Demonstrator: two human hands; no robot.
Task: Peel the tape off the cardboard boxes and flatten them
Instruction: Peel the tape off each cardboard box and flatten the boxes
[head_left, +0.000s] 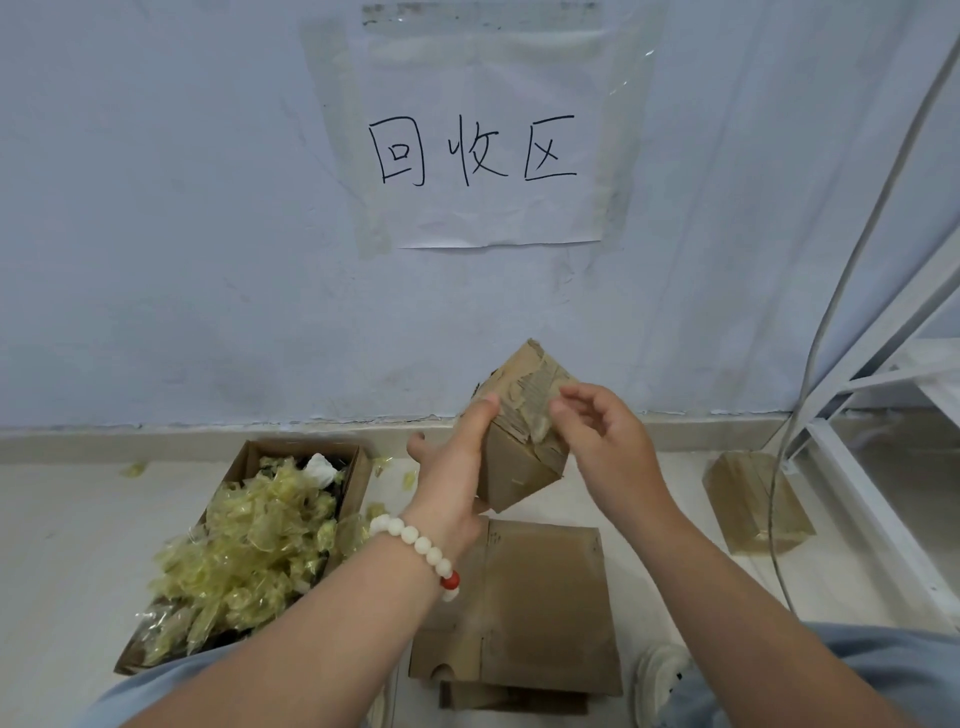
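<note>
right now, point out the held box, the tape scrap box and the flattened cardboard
held box (519, 470): head view, its lower brown face
tape scrap box (357, 480): head view, its right wall
flattened cardboard (545, 597): head view, middle of top sheet

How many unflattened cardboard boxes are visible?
3: the held box in the left hand, the scrap-filled box at left, the taped box at right. Others may be hidden.

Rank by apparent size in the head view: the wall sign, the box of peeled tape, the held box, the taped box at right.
1. wall sign
2. box of peeled tape
3. held box
4. taped box
The held box is nearer the camera, so the last two are unsure.
</note>
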